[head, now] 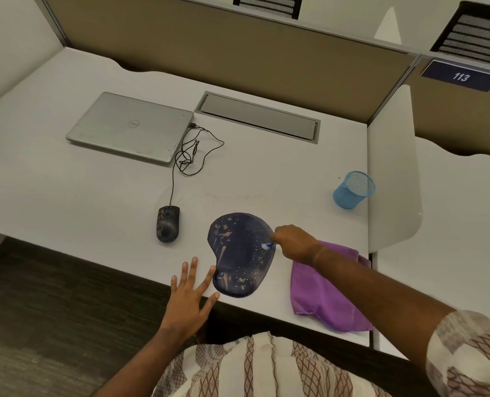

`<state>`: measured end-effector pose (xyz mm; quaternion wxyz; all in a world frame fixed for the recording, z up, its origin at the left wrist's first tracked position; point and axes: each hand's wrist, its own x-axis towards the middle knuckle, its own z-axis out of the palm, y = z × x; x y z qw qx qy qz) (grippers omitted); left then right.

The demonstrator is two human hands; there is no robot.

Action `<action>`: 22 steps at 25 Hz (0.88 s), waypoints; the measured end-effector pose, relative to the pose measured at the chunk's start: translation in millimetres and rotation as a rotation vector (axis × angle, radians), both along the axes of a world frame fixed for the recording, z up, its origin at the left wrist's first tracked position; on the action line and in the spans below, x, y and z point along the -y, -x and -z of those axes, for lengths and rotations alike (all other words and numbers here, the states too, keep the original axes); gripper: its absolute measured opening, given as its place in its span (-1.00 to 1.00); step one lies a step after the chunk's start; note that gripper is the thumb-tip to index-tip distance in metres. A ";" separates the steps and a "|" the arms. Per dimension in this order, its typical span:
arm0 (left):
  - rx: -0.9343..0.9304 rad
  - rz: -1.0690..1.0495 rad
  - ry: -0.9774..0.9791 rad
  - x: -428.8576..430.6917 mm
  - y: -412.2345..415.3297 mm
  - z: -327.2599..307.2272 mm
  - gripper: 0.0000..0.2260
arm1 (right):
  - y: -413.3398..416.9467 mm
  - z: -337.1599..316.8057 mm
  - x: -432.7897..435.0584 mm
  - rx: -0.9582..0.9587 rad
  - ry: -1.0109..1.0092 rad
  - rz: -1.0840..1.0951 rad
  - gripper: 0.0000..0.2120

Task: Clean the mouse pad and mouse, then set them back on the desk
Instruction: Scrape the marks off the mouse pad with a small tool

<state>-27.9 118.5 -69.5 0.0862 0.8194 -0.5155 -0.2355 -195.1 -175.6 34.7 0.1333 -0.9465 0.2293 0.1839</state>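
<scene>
A dark blue mouse pad [239, 250] with a wrist rest lies near the desk's front edge, speckled with pale crumbs on its right side. My right hand [294, 243] grips a small blue-and-white brush [267, 246] whose tip touches the pad's right edge. My left hand [191, 296] lies flat with fingers spread on the desk's front edge, its fingertips against the pad's lower left side. A black wired mouse [168, 224] sits to the left of the pad, its surface dusty.
A purple cloth [328, 287] lies right of the pad under my forearm. A closed silver laptop [130, 126] sits at the back left, the mouse cable [191, 151] coiled beside it. A blue mesh cup [353, 189] stands at the right. Partition walls enclose the white desk [66, 196].
</scene>
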 end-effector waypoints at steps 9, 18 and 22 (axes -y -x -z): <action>0.013 0.001 -0.016 0.8 -0.5 1.5 -0.38 | -23.5 -13.3 -15.1 -0.005 0.035 -0.131 -0.79; 0.015 -0.002 -0.018 1.2 0.3 -0.2 -0.38 | -14.9 -26.7 -2.3 0.055 0.028 -0.161 -0.78; 0.016 0.002 -0.023 1.7 0.4 -1.9 -0.39 | -21.8 -15.7 -24.2 0.029 0.014 -0.180 -0.81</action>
